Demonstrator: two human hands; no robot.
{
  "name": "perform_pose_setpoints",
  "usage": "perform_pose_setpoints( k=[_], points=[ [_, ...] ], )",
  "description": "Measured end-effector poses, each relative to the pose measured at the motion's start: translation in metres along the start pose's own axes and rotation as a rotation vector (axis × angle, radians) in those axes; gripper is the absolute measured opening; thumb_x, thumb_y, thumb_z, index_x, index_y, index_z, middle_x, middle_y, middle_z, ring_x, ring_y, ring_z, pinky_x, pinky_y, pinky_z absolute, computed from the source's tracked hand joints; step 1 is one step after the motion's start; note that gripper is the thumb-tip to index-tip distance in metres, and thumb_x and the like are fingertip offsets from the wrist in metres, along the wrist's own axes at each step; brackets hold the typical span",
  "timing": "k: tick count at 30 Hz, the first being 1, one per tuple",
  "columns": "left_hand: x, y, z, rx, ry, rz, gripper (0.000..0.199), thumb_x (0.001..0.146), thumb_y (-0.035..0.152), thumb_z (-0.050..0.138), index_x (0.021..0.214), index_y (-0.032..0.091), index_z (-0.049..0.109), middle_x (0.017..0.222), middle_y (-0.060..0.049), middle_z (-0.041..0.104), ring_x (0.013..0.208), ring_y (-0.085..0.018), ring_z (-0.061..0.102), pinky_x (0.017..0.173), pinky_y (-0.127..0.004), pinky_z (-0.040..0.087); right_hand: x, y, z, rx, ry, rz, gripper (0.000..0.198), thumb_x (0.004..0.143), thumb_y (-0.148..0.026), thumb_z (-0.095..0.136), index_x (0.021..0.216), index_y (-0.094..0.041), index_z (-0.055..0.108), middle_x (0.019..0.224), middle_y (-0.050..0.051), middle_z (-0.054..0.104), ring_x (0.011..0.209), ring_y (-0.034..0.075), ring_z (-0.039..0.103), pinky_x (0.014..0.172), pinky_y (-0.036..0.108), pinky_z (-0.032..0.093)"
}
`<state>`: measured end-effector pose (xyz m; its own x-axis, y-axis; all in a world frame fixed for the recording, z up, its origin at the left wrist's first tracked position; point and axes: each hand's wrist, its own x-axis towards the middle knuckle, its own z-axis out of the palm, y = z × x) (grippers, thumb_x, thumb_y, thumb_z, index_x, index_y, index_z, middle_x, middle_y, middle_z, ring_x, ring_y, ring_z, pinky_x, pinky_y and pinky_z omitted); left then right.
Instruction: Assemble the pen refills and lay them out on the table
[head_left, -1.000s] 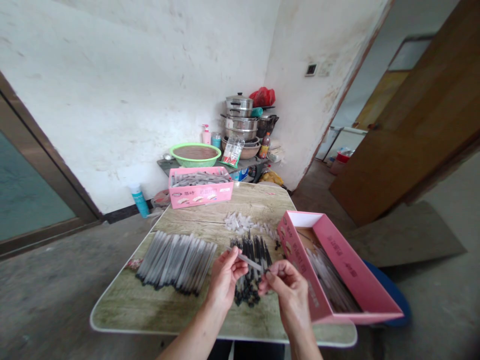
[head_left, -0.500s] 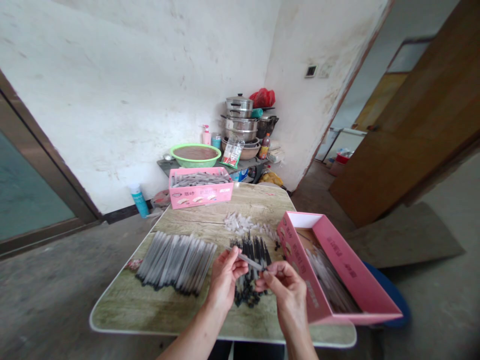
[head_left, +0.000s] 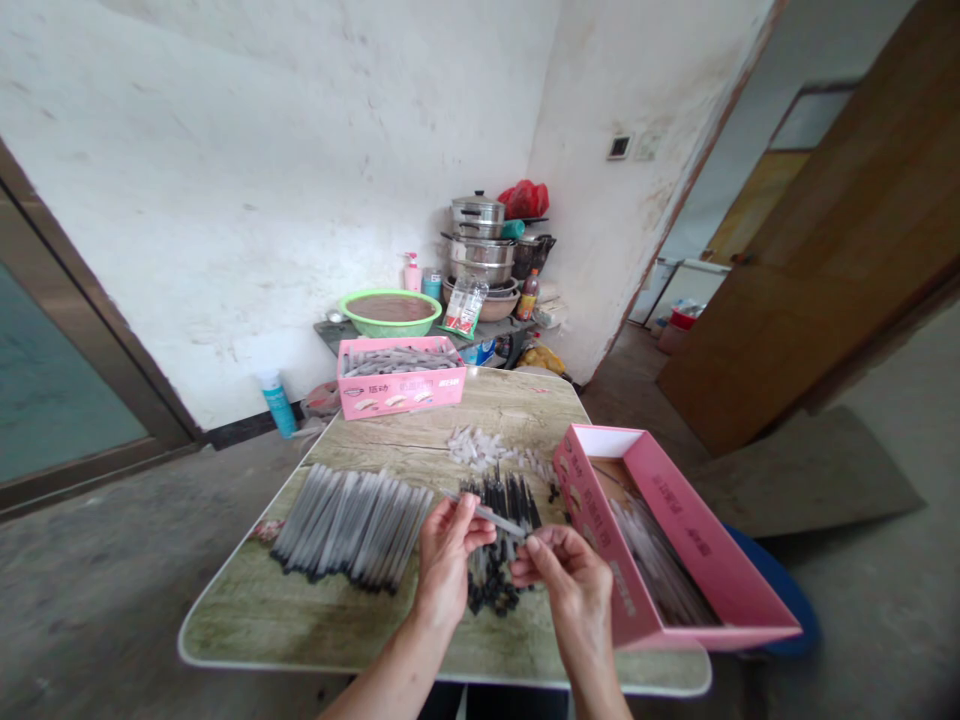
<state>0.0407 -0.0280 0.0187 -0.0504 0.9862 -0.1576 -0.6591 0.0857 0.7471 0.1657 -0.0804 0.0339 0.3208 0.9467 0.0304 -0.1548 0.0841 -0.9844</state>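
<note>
A translucent pen barrel slants between my two hands. My left hand pinches it by the upper left part, and my right hand has its fingertips closed at the lower right end. Whether a small part sits in the right fingertips is hidden. Beneath them lie black-tipped pen refills with several black caps or plugs at the near end. To the left is a wide row of pen barrels with dark lower ends. A heap of small whitish plastic pieces lies beyond the refills.
Right of my hands, a pink box holds long clear tubes. Another pink box, full of pens, stands at the far end of the table. Behind it are a green basin and stacked steel pots. A blue spray can stands on the floor.
Both hands keep their hold on the pen barrel in almost the same place. The right fingers have shifted very slightly at its end.
</note>
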Motion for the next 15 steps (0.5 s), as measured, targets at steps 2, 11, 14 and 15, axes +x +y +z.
perform_pose_setpoints(
  k=[2, 11, 14, 15],
  points=[
    [-0.0014, 0.0002, 0.0008, 0.015, -0.003, 0.022, 0.031, 0.072, 0.038, 0.072, 0.082, 0.010, 0.063, 0.072, -0.006, 0.067, 0.059, -0.013, 0.064, 0.057, -0.023, 0.054, 0.0003, 0.0003, -0.0001, -0.013, 0.004, -0.021, 0.023, 0.076, -0.038, 0.070, 0.077, -0.017, 0.059, 0.061, 0.001, 0.066, 0.051, 0.020, 0.066, 0.048, 0.032, 0.057],
    [-0.0050, 0.0019, 0.0046, 0.026, -0.008, 0.053, 0.027, 0.076, 0.036, 0.068, 0.084, 0.011, 0.062, 0.073, -0.005, 0.067, 0.062, -0.013, 0.064, 0.060, -0.024, 0.055, 0.0020, -0.0010, 0.0009, 0.066, 0.015, 0.030, 0.032, 0.069, -0.035, 0.077, 0.088, -0.014, 0.062, 0.067, 0.004, 0.070, 0.059, 0.023, 0.069, 0.053, 0.034, 0.059],
    [-0.0043, 0.0008, 0.0032, 0.025, -0.004, 0.056, 0.028, 0.075, 0.037, 0.069, 0.084, 0.011, 0.063, 0.073, -0.004, 0.067, 0.061, -0.013, 0.064, 0.060, -0.025, 0.055, 0.0018, -0.0002, 0.0000, 0.046, 0.002, 0.036, 0.030, 0.070, -0.037, 0.075, 0.085, -0.014, 0.063, 0.066, 0.005, 0.070, 0.058, 0.023, 0.069, 0.052, 0.033, 0.058],
    [-0.0042, 0.0003, 0.0027, 0.025, -0.004, 0.056, 0.028, 0.075, 0.037, 0.069, 0.083, 0.011, 0.063, 0.073, -0.004, 0.067, 0.061, -0.013, 0.064, 0.060, -0.025, 0.055, 0.0017, 0.0001, -0.0003, 0.028, 0.002, 0.026, 0.030, 0.072, -0.038, 0.074, 0.084, -0.014, 0.063, 0.066, 0.005, 0.070, 0.057, 0.023, 0.069, 0.051, 0.033, 0.058]
  ],
)
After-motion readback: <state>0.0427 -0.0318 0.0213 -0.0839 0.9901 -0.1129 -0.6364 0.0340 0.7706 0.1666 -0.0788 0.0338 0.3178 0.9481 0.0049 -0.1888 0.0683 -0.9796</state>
